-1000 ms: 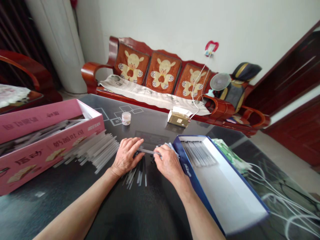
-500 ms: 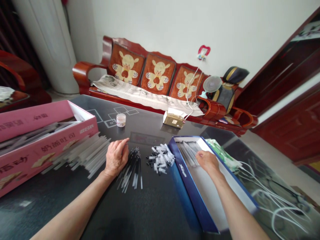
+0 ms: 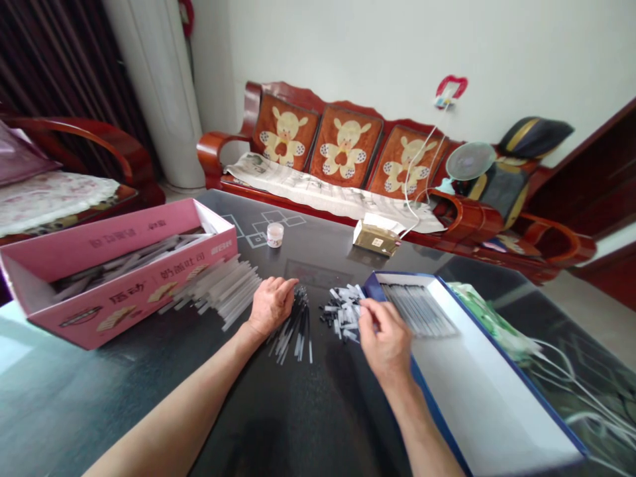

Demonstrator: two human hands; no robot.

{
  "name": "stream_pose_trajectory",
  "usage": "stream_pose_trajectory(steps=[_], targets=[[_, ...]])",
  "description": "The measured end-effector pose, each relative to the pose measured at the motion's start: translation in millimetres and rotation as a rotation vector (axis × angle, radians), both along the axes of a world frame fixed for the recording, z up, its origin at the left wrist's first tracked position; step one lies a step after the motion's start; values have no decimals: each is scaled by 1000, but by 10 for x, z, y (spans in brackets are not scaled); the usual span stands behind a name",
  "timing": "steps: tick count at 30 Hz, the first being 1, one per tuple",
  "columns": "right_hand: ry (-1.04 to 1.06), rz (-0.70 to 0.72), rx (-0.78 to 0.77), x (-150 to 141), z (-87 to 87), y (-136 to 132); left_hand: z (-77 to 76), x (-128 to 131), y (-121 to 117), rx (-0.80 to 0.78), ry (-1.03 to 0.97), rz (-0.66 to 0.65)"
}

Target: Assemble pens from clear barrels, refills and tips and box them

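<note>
Left hand is laid palm down on the glossy black bench, fingers relaxed, nothing grasped, with the fingertips just beside a loose bunch of slim black-and-clear pen refills. Right hand is held with the fingers bunched together, close to a heap of small white-and-black plastic pen parts; whether a part is pinched cannot be told. The task's things are on the bench between the hands. Just right of the right hand, a shallow white box with blue edges is placed, with a row of thin pen refills inside. Left of the left hand, a pile of clear plastic tubes is spread against a long pink cardboard box, which is filled with more tubes. Further on, a small round white-lidded jar and a small brown-and-white cardboard packet are set on the bench. A red wooden sofa with orange bear-pattern cushions is seen beyond
</note>
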State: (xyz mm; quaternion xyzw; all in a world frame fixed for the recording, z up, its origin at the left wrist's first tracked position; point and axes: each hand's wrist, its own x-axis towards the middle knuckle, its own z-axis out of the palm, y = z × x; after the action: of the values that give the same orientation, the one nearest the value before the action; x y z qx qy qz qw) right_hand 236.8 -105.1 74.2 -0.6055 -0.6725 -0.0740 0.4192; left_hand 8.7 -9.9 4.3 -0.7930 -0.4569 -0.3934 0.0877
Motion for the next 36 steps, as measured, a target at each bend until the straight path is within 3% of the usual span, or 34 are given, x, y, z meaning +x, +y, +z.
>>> stream_pose_trajectory(steps=[2, 4, 8, 14, 21, 28, 33, 36], targets=[[67, 128, -5, -327, -230, -53, 58, 1, -17, -44, 57, 37], [131, 156, 9, -481, -459, -64, 147, -50, -14, -142, 122, 93], [220, 127, 60, -436, -696, -8, 356, -322, 2, -386, 232, 240], [215, 107, 96, -360, -671, 38, 449, -643, -86, -545, 427, 307], [268, 57, 181, -343, -674, 49, 497, -512, -146, -692, 498, 384], [378, -57, 171, -303, -655, 63, 549, -456, -152, -821, 533, 449], [414, -69, 173, -297, -673, 76, 544, -384, -180, -741, 481, 405], [396, -11, 172, -308, -670, 65, 532, -289, -144, -639, 295, 342]])
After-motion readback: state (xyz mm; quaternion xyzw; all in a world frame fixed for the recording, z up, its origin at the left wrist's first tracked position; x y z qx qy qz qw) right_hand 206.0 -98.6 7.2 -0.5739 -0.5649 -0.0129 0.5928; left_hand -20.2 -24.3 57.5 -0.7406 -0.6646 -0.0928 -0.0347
